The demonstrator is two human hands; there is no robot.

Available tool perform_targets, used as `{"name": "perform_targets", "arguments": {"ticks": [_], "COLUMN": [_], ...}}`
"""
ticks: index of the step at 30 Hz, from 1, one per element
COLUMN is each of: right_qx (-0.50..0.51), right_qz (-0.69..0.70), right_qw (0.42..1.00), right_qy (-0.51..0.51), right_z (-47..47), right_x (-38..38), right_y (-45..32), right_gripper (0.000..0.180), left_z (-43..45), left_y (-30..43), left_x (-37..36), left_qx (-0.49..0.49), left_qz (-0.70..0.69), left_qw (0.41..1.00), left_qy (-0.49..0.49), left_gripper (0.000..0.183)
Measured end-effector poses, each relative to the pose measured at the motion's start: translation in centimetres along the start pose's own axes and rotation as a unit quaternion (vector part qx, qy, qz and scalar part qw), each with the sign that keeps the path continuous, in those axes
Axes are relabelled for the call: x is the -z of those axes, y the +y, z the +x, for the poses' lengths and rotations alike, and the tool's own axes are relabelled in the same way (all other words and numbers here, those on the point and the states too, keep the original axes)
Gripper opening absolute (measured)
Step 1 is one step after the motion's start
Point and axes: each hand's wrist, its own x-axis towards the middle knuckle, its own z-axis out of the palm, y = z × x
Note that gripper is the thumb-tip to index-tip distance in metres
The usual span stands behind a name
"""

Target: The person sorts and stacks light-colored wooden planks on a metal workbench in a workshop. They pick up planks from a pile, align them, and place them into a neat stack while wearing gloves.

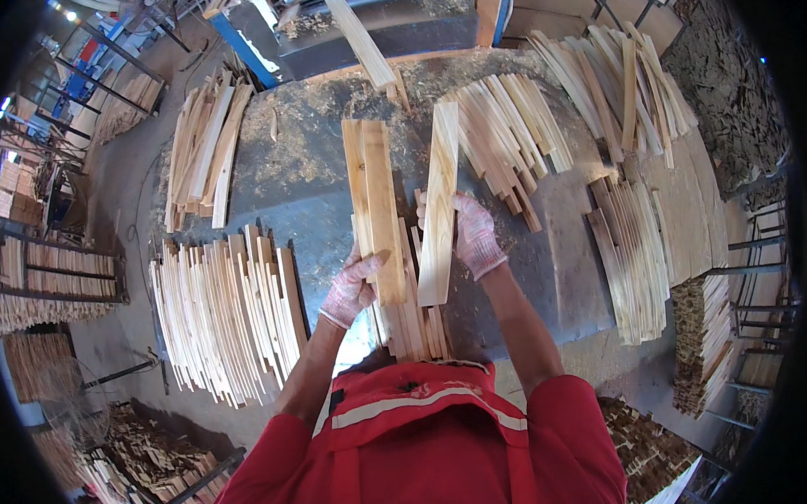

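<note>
My left hand point(353, 287), in a pale knit work glove, grips two wooden strips point(383, 206) that lie side by side and overlap. A wider wooden strip point(439, 204) with bold grain is in my right hand point(473, 236), also gloved, its lower end tilted slightly left. Both hands hold the wood up over a dark metal table point(316, 222). Beneath them, partly hidden by the held pieces, a small group of wooden strips point(409, 332) lies near the table's front edge.
Around the table lie a large row of strips point(229, 318) at left, a loose pile point(206, 149) behind it, a fanned bundle point(506, 125) and a stack point(630, 257) at right. A board point(363, 40) sticks out of a machine point(382, 36) at the far side. Sawdust point(292, 122) covers the back.
</note>
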Motion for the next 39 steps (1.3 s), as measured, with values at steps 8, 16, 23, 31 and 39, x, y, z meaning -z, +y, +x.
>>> {"name": "perform_targets", "arguments": {"ticks": [8,16,23,31,39], "right_qx": [-0.006,0.179,0.025,-0.08,-0.037], "right_qz": [-0.021,-0.188,-0.054,-0.049,-0.051], "right_qw": [1.0,0.966,0.998,0.995,0.998], "right_qy": [0.005,-0.005,-0.002,0.025,-0.021], "right_z": [-0.1,0.7,-0.8,-1.3,-3.2], "right_x": [-0.6,0.0,1.8,4.5,2.6], "right_y": [1.8,4.5,2.8,0.8,1.3], "right_gripper": [0.044,0.043,0.043,0.047,0.049], "left_z": [-0.9,-0.7,0.6,-0.5,-1.2], "left_y": [-1.3,-1.9,-2.8,-1.2,-1.6], "left_x": [-0.9,-3.7,-1.6,-3.2,-1.7], "left_qx": [-0.003,-0.043,-0.023,0.009,0.001], "left_qz": [0.083,0.294,0.077,-0.035,-0.098], "left_qw": [0.996,0.954,0.996,0.998,0.995], "left_qy": [0.035,0.044,0.047,0.045,0.021], "left_gripper": [0.09,0.089,0.056,0.062,0.062]}}
